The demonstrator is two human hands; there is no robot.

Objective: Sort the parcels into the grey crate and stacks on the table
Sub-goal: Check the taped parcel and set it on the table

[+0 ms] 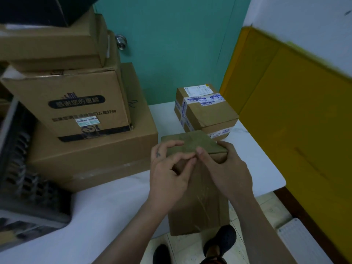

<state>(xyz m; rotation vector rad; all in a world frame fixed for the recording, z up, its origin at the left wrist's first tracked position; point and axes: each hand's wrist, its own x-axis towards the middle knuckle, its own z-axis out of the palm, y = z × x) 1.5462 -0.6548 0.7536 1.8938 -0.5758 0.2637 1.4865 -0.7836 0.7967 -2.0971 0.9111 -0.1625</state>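
A plain brown cardboard parcel [198, 202] is held upright in front of me, its lower part hanging past the near edge of the white table [106, 210]. My left hand [167, 168] grips its top left edge, fingers curled over the top face. My right hand [226, 168] grips the top right corner, thumb on the top. A taped parcel with labels [207, 113] sits on the table behind it. The grey crate [24, 174] stands at the left edge.
A tall stack of large cardboard boxes [82, 115] fills the table's left back. A teal door [171, 48] is behind, yellow boards [297, 115] lean at the right. My feet [219, 242] stand on the tiled floor below.
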